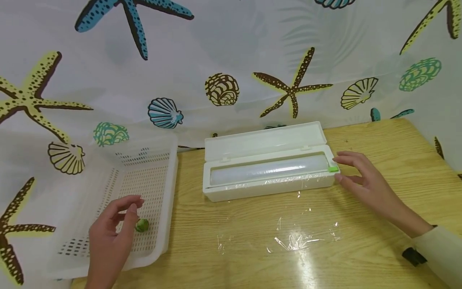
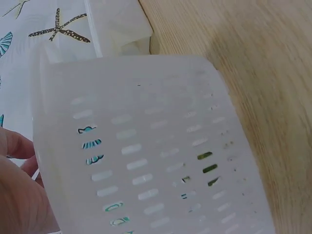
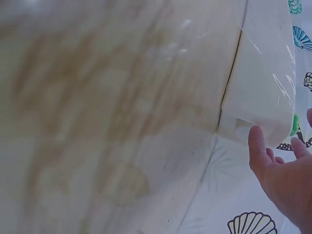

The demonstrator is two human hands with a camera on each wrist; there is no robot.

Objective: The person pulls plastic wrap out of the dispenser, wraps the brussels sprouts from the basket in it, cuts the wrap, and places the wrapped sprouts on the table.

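Basket (image 1: 167, 200) under left hand (image 1: 111, 235), loosely curled; box (image 1: 268, 190) beside right hand (image 1: 369, 186), fingers apart

The right hand (image 3: 282, 175) comes in at the right edge, one fingertip up against the end of a white box (image 3: 268, 68); I can't tell how firmly it touches. A bit of green (image 3: 295, 125) shows at the box's corner, and shiny streaks run along its side. The wooden table (image 3: 122, 92) looks blurred and glossy. Beside it hangs white cloth (image 3: 219, 195) printed with seashells.
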